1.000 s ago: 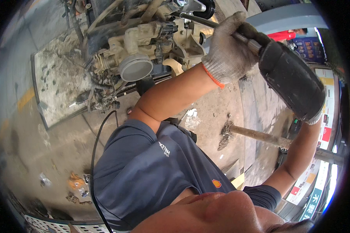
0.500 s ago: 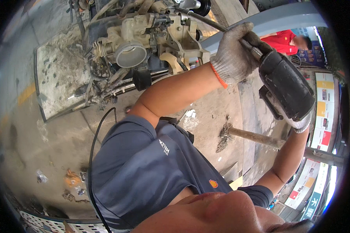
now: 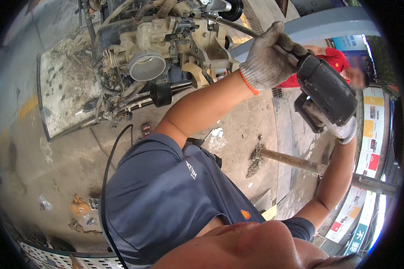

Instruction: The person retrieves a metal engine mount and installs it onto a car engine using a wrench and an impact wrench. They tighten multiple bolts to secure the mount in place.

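Observation:
My left hand [image 3: 269,58], in a grey knit work glove with an orange cuff, is closed round a long metal extension bar [image 3: 233,26]. The bar runs up and left toward a dirty engine assembly [image 3: 170,45]; where its far end sits is hard to make out. At its near end is a black cordless impact wrench [image 3: 327,92]. My right hand [image 3: 341,127], also gloved, grips the wrench from below, its fingers partly hidden by the tool. On the engine, left of my left forearm, a round throttle body opening [image 3: 147,67] faces me.
A blue-grey curved beam [image 3: 318,29] passes behind my left hand. Past the wrench stands a person in a red shirt [image 3: 334,58]. A pole [image 3: 292,160] spans the lower right, and a dirty white panel [image 3: 60,85] lies beneath the engine. Litter [image 3: 80,206] dots the floor.
The wrench and both hands have shifted slightly left in view, still gripping. The person in red has moved lower and closer behind the wrench. A sandaled foot shows more plainly below the engine.

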### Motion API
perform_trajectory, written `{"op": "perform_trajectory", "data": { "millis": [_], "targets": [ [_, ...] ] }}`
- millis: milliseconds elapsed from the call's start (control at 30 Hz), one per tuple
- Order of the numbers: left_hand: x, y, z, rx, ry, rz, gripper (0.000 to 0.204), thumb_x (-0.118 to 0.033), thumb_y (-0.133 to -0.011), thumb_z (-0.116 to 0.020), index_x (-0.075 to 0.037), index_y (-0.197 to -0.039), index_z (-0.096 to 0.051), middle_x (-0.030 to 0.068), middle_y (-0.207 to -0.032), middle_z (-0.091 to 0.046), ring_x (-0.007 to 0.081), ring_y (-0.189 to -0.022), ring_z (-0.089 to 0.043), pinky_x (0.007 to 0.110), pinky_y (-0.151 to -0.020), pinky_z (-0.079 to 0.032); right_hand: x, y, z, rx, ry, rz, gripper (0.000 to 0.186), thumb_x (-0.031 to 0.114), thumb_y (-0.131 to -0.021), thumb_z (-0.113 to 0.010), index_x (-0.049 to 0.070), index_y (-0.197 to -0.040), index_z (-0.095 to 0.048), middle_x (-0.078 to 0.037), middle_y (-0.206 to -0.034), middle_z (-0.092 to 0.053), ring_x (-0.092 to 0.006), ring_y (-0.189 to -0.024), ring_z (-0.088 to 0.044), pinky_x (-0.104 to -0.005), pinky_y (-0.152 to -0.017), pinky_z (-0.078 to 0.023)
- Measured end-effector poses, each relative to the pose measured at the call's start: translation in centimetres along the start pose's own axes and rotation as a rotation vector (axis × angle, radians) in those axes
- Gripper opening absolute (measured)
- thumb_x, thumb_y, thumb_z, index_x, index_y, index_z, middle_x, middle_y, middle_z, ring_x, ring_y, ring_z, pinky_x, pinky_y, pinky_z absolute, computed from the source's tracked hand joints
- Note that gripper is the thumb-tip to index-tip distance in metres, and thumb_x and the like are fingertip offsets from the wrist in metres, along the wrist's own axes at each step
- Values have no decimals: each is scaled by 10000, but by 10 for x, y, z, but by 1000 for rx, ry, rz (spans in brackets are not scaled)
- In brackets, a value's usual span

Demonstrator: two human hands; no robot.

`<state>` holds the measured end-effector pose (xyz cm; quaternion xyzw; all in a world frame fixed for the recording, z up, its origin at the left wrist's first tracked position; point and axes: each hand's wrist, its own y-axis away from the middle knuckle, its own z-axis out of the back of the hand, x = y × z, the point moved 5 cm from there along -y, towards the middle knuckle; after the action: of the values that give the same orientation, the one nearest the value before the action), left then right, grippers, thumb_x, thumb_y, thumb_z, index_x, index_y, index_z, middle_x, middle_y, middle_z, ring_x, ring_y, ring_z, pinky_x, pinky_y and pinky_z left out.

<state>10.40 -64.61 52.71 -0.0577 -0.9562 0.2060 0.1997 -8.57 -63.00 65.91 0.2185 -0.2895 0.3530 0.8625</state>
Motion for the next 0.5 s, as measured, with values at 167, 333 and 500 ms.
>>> {"op": "perform_trajectory", "data": {
  "millis": [167,333,500],
  "targets": [
    [-7,-3,-15,-3,15,-94,509,-482,-1095,-530,-92,-770,-561,169,-853,-710,352,-939,-713,525,-860,-583,44,-22,14,-57,206,-65,557,23,-925,-758,27,-1454,-583,-160,-1354,-683,-238,-1166,-697,-391,-1015,-580],
    [-6,-7,-18,-191,60,-83,459,-453,-1102,-508,-76,-840,-502,199,-827,-632,329,-805,-647,518,-764,-572,54,-27,20,-81,382,-62,526,24,-895,-776,41,-1401,-631,-132,-1294,-703,-219,-1103,-702,-382,-967,-585],
    [-13,-13,-17,-174,-2,-153,433,-435,-1113,-488,-16,-1007,-465,196,-944,-566,294,-851,-627,523,-863,-622,44,-29,24,-136,496,32,496,24,-865,-794,54,-1347,-679,-104,-1235,-724,-201,-1039,-707,-374,-918,-590]
  ]
}}
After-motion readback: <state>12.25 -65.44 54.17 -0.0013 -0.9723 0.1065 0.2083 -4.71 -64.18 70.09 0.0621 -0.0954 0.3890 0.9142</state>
